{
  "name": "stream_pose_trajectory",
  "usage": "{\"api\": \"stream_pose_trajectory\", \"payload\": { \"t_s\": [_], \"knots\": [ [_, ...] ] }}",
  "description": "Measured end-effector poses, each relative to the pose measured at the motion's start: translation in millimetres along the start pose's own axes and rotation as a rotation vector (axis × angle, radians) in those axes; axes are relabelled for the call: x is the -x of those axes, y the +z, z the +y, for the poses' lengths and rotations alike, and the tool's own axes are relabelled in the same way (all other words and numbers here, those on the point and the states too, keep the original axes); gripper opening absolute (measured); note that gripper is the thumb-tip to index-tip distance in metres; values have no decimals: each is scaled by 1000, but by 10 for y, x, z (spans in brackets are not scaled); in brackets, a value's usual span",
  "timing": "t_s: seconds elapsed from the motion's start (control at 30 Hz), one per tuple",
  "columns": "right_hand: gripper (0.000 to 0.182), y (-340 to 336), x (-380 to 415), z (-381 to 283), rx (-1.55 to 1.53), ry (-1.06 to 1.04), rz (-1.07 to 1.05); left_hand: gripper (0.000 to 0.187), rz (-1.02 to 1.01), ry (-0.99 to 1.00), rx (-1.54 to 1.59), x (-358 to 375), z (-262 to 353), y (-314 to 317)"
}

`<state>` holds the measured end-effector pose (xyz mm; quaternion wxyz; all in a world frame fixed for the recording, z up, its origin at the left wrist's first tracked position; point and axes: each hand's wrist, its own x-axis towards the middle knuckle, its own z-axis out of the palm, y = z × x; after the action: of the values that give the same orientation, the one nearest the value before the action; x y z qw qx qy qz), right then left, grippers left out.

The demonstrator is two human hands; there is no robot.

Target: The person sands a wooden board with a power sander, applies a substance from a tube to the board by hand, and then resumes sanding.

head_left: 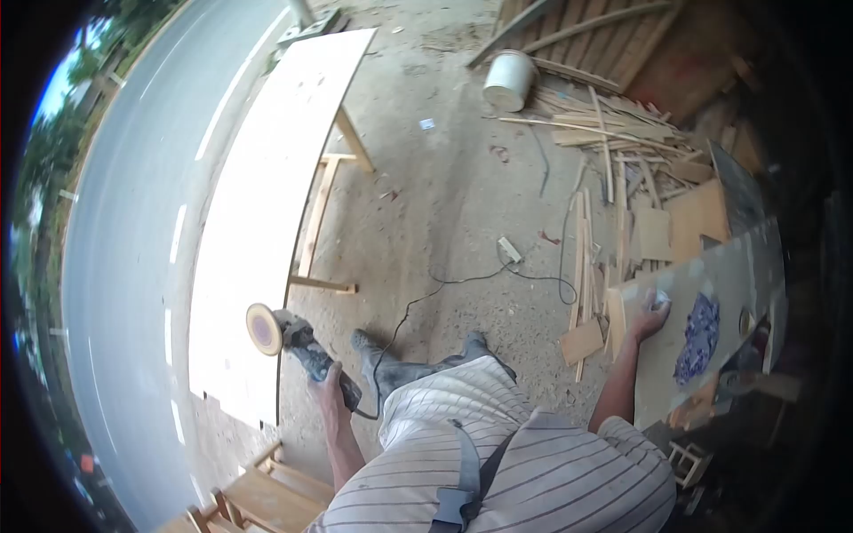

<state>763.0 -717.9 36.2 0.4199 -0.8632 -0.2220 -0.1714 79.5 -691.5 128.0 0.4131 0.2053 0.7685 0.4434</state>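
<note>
An angle grinder (311, 357) with a round, tan sanding disc (264, 330) is in my left hand (332, 395), its fingers wrapped round the body. The disc faces left and overlaps the near right edge of the long white board (258, 195). On the right, my right hand (653, 318) is at the left part of a worn workbench (662, 373), fingers curled round a small whitish thing (660, 300); I cannot tell its kind. Just right of that hand lies a crumpled purple patterned cloth (699, 338).
A black power cord (418, 302) runs across the ground to a white power strip (509, 250). Wood offcuts (613, 133) and a white bucket (509, 82) lie at the back right. Wooden stools (267, 497) stand at bottom left; a road (133, 266) passes beyond the board.
</note>
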Motion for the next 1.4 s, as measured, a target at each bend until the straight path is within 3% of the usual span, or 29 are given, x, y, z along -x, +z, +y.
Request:
{"api": "stream_pose_trajectory", "payload": {
  "t_s": [0.03, 0.07, 0.1, 0.13, 0.4, 0.5, 0.67, 0.77, 0.97, 1.07, 1.13, 1.4],
  "knots": [
    [36, 135, 22, -140, -34, 69, -113, 28, 58, 27, 20, 90, 89, -51],
    [38, 341, 70, -324, -289, 174, -226, 38, 133, -34, -25, 25, -77, -252],
    [41, 343, 239, -934, -346, 325, -372, 41, 210, -9, 66, 166, 62, -313],
    [42, 606, 376, -1021, -448, 217, -428, 41, 312, -22, -44, 309, 301, -368],
    [30, 1785, 2792, -3939, -617, -370, -1178, 37, 696, -88, 232, -229, -536, -1602],
    [27, 1852, 3928, -4989, -707, -521, -1414, 38, 890, -229, 271, -392, -695, -1953],
    [32, 1842, 5669, -6117, -701, -768, -1657, 37, 1058, -377, 477, -514, -522, -2316],
    [30, 1740, 6551, -6450, -730, -893, -1742, 36, 1122, -481, 490, -517, -445, -2449],
    [27, 1757, 7624, -6767, -757, -1164, -1653, 28, 1211, -573, 562, -564, -485, -2443],
    [25, 1859, 7885, -6903, -729, -1159, -1638, 27, 1207, -634, 554, -629, -534, -2422],
    [25, 1891, 7978, -6958, -693, -1265, -1601, 37, 1175, -670, 605, -625, -486, -2462],
    [24, 1896, 8168, -7103, -693, -1346, -1692, 32, 1156, -642, 629, -736, -423, -2514]
  ]
}}
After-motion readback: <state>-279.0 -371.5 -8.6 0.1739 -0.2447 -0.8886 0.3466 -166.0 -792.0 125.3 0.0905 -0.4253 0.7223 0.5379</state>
